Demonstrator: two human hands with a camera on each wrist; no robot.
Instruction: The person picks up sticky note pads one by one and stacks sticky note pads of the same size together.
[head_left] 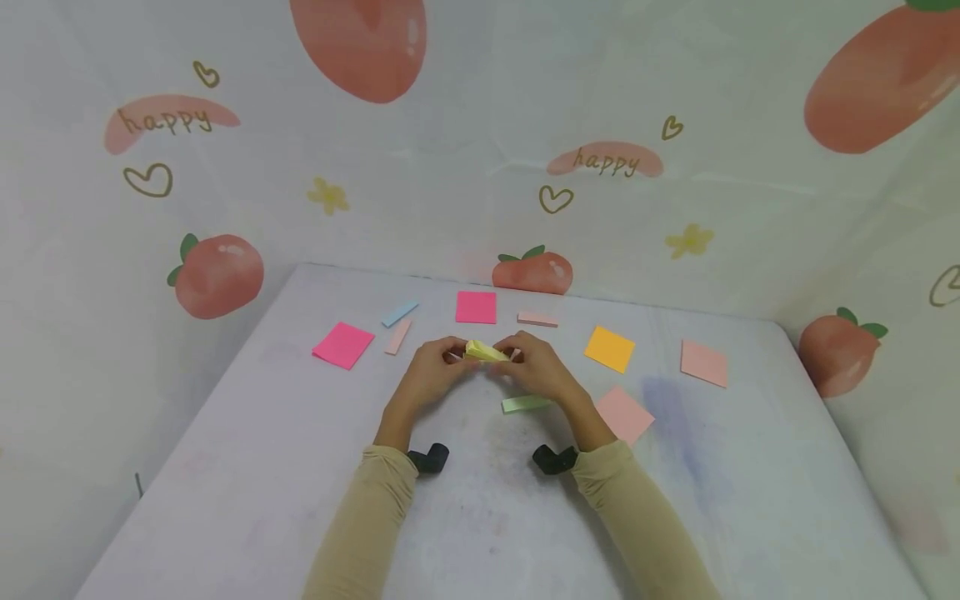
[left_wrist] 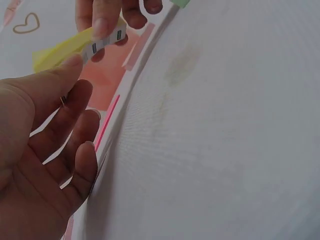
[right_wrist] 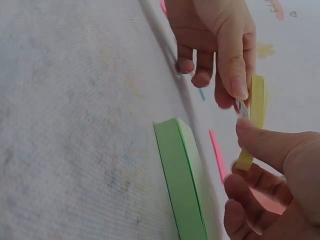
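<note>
Both hands meet over the middle of the table around a narrow yellow sticky-note pad (head_left: 484, 351). The left hand (head_left: 432, 372) pinches one end between thumb and fingers, its other fingers loosely bent. At the other end, the right hand (head_left: 538, 367) pinches it the same way. Along one side of the pad runs a white strip (left_wrist: 104, 45) with small dark print, under the thumbs in the left wrist view. A narrow light-green sticky-note pad (right_wrist: 178, 172) lies on the table close to the right hand.
Square pads lie around the hands: two bright pink (head_left: 343, 345), one orange (head_left: 610, 348) and two pale pink (head_left: 703, 363). Narrow pads, one blue (head_left: 400, 314) and two pale pink (head_left: 537, 319), lie toward the back. A printed cloth wall (head_left: 450, 167) borders the table.
</note>
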